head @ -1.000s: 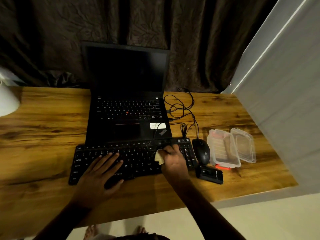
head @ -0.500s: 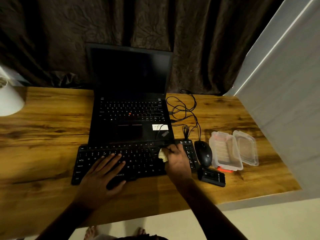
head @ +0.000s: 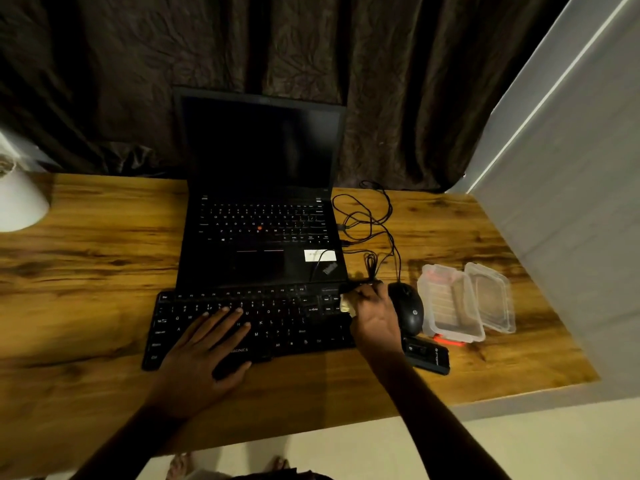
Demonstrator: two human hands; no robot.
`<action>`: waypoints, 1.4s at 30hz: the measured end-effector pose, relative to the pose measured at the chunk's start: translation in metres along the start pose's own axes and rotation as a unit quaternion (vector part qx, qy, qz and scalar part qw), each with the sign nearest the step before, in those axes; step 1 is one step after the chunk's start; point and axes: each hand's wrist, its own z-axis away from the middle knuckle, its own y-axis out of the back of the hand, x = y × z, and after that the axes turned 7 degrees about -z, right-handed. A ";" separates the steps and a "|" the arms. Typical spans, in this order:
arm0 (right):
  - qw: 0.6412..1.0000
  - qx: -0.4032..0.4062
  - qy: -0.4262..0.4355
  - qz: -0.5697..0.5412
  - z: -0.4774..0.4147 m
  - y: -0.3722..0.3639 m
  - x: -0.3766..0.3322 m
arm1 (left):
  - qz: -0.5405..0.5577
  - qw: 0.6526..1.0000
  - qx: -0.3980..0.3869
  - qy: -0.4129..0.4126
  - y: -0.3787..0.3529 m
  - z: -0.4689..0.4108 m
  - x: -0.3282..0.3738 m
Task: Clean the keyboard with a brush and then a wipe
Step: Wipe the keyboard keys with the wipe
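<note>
A black external keyboard [head: 277,320] lies on the wooden desk in front of a laptop. My left hand [head: 204,344] rests flat on its left half with fingers spread and straight. My right hand [head: 372,313] sits over the keyboard's right end, at the number pad, fingers curled round a small pale wipe [head: 346,304] that it presses on the keys. No brush can be made out for certain.
An open black laptop [head: 259,209] stands behind the keyboard. A black mouse [head: 407,308] with tangled cables [head: 370,223] lies right of my right hand. Further right are an open clear plastic box [head: 464,299], a small black device [head: 427,355] and a white lamp shade [head: 20,199] at far left.
My right hand has slid the wipe rightward and toward the back along the keyboard, from near its middle right to the number pad. My left hand has stayed on the keys.
</note>
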 end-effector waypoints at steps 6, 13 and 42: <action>0.999 -0.018 0.023 0.016 -0.002 -0.003 -0.007 | -0.001 1.000 -0.007 0.012 0.000 0.001 0.001; 0.993 -0.003 -0.011 0.121 -0.023 0.005 0.041 | 0.000 1.000 -0.016 0.021 0.002 -0.001 0.001; 0.994 -0.024 -0.081 0.066 -0.005 -0.008 0.043 | 0.002 1.000 0.013 0.015 0.000 0.001 0.002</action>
